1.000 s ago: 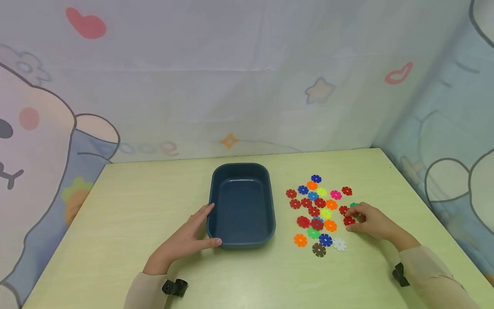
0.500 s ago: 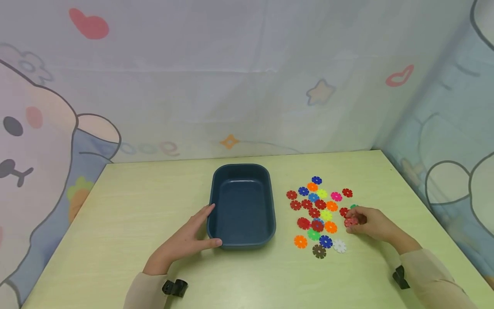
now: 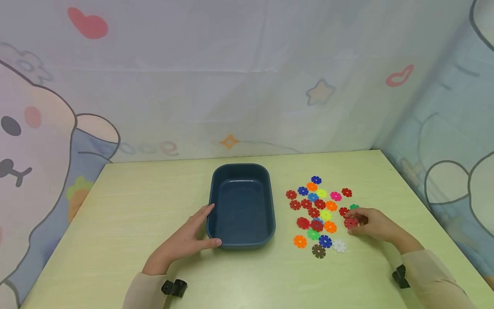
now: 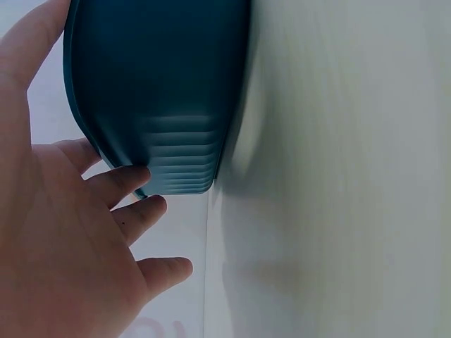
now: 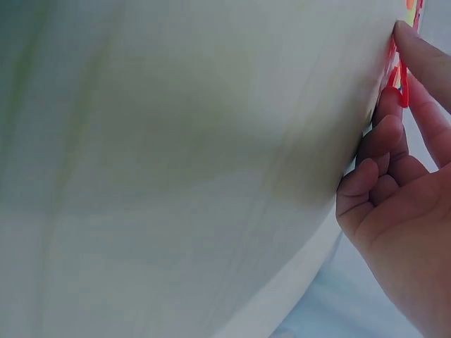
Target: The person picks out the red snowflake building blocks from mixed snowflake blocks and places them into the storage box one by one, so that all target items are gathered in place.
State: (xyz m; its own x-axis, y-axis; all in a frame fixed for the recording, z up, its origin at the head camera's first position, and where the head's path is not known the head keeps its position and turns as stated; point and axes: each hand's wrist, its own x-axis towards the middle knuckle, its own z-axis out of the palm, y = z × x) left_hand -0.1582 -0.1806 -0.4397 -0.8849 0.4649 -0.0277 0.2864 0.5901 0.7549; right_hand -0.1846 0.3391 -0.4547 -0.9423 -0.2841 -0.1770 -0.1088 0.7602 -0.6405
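A dark blue rectangular tray point(image 3: 242, 210) stands mid-table. My left hand point(image 3: 183, 240) rests against its left side, thumb at the near corner and index fingertip at the rim; in the left wrist view the fingers spread beside the ribbed outer wall. At the right, my right hand point(image 3: 374, 223) pinches a red notched plastic disc point(image 3: 350, 222) between thumb and fingers, low over the table. The right wrist view shows this red disc point(image 5: 404, 81) tilted up on edge, partly hidden by the fingers. Another red disc point(image 3: 343, 212) lies just beyond the fingertips.
Several notched discs in mixed colours lie scattered between tray and right hand, among them an orange disc point(image 3: 300, 241), a brown disc point(image 3: 318, 251) and a white disc point(image 3: 339, 246). Some overlap. A printed cloth backdrop point(image 3: 247, 107) rises behind the table point(image 3: 135, 201).
My right fingers have tilted the red disc up from lying flat, and the hand sits slightly nearer the front. The left hand and tray have stayed in place.
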